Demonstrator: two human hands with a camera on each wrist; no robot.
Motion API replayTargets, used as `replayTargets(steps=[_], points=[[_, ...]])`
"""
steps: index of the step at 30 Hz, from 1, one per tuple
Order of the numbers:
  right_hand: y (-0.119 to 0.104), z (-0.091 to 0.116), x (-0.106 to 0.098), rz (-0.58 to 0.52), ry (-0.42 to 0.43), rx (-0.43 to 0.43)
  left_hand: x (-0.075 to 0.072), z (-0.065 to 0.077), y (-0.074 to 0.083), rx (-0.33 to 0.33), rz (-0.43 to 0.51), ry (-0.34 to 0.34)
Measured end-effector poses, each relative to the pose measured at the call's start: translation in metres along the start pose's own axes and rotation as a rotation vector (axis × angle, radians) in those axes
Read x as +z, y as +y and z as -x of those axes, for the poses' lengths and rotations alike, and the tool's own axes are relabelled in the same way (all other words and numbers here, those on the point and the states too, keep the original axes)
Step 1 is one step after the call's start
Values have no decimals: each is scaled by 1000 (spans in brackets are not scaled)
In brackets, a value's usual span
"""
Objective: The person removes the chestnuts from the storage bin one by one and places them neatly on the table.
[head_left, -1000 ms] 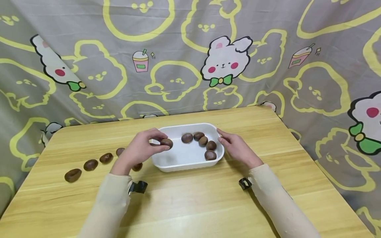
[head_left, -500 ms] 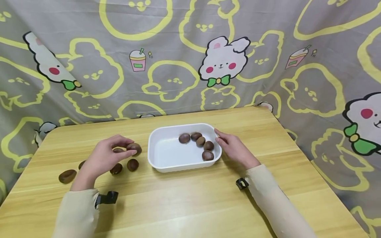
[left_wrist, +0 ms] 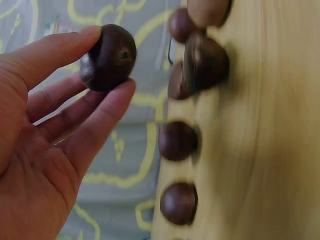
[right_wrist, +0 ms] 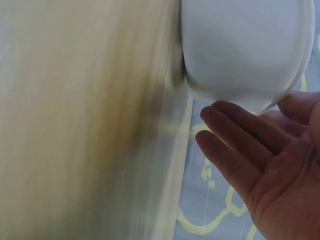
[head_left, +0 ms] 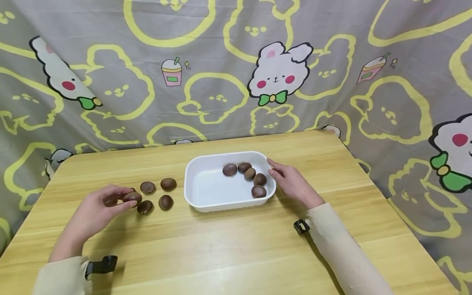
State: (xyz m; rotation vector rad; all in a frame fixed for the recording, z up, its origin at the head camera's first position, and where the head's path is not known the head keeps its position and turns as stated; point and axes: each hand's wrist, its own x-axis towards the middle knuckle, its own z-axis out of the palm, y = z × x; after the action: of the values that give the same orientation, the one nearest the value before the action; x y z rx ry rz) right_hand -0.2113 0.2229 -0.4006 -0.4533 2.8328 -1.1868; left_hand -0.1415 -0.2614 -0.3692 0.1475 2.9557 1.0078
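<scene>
My left hand (head_left: 94,211), at the left of the table, pinches a chestnut (left_wrist: 109,57) between thumb and fingertips. Several more brown chestnuts (head_left: 166,202) lie on the wood between that hand and the white dish (head_left: 206,208); others are partly hidden behind the fingers. Inside the dish, several chestnuts (head_left: 230,169) form a curve along its right part. My right hand (head_left: 295,184) is at the dish's right end, its thumb and index fingertips right at the outer wall. Seen from the right wrist, its other fingers (right_wrist: 240,135) stretch out beside the dish.
The wooden table (head_left: 236,254) runs back to a grey curtain (head_left: 217,45) with yellow animal outlines, which also covers the right side. A black strap mount (head_left: 103,265) sits on the left wrist and another mount (head_left: 301,226) on the right.
My left hand has moved left from over the dish. The chestnut it held now lies on the table beside the dish, and it holds another. My right hand stays at the dish.
</scene>
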Motion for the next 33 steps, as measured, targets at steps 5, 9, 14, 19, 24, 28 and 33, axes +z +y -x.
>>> replayTargets(steps=[5, 9, 14, 19, 24, 28, 33], points=[[-1, -4, -3, 8, -6, -7, -5, 11, -19, -29, -29, 6], [-2, -4, -4, 8, -4, -14, -5, 14, -30, -45, -39, -2], [-1, -1, -3, 7, 7, 0, 0, 12, -39, -48, -49, -24], [0, 0, -1, -17, 4, 15, 6, 13, -45, -55, -61, -64], [0, 0, 1, -11, 3, 16, 8, 13, -45, -64, -74, -85], [1, 1, 0, -7, 3, 2, 9, 11, -43, -63, -68, -113], [3, 1, 0, -10, 10, -19, 8, 8, -41, -52, -79, -120]])
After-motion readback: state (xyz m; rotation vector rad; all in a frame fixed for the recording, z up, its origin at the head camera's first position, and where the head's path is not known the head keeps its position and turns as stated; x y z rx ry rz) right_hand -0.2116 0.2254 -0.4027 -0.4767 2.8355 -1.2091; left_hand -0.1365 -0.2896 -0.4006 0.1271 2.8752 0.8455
